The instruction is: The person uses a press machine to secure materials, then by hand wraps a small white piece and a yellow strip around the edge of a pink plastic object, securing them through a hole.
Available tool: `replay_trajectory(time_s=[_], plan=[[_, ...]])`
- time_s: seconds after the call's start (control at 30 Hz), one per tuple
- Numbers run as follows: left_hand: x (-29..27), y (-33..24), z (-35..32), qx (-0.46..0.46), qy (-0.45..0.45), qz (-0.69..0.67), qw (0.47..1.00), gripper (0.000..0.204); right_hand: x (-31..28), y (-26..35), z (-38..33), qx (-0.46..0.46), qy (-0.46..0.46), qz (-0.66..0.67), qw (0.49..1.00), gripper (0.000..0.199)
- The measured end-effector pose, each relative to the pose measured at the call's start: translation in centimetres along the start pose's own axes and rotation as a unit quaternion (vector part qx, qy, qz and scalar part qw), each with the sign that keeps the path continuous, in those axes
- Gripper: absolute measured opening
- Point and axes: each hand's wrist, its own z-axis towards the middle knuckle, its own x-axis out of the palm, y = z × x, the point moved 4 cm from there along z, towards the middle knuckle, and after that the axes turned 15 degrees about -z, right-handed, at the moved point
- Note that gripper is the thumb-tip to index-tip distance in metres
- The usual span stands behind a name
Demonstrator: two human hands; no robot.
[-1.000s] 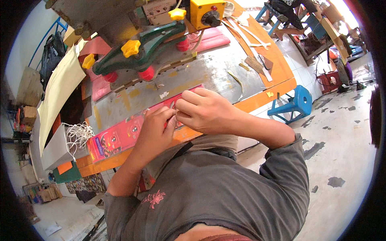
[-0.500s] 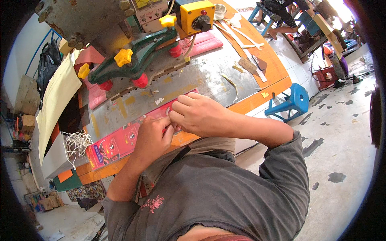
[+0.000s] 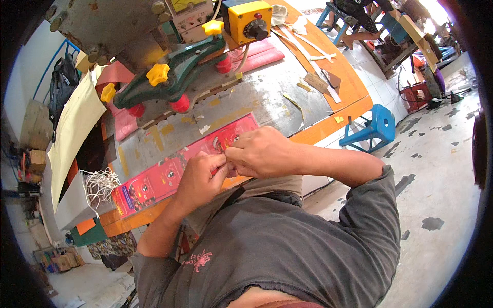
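Observation:
A long red printed strip (image 3: 154, 186) of what looks like packaging lies slantwise along the near edge of the work table. Over its near side my two hands meet, fingertips close together. My left hand (image 3: 201, 175) is closed, its thumb and forefinger pinched, with a bit of red showing by them. My right hand (image 3: 263, 153) is curled shut beside it, knuckles up. What the fingertips grip is hidden behind the fingers. To the left of the strip, a bundle of white strings (image 3: 100, 186) hangs over a grey box (image 3: 77, 208).
Beyond the strip stands a press with a green arm (image 3: 197, 56), yellow knobs (image 3: 157, 74) and a yellow control box (image 3: 249, 23). A metal plate (image 3: 267, 95) on the orange table carries scraps. A blue stool (image 3: 377, 126) stands right; another person (image 3: 362, 20) sits far right.
My right hand has come down and nearer to me, uncovering the far right end of the red strip. My left hand has shifted slightly right; both stay closed together.

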Motion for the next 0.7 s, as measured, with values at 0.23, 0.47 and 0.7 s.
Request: replay_trajectory(time_s=[0.23,0.47,0.7], plan=[[0.7,0.9,-0.7,0.04,0.019,0.004,0.999,0.014,-0.3,-0.4,-0.4,0.029,0.043,0.171,0.984,0.019],[0.9,0.3,-0.9,0.102,0.004,0.028,0.994,0.01,-1.2,-0.8,-0.5,0.068,0.076,0.283,0.954,0.021],[0.9,0.0,-0.6,0.175,0.005,0.101,0.979,0.004,-1.2,-0.6,-1.0,0.088,0.085,0.297,0.947,0.023]])
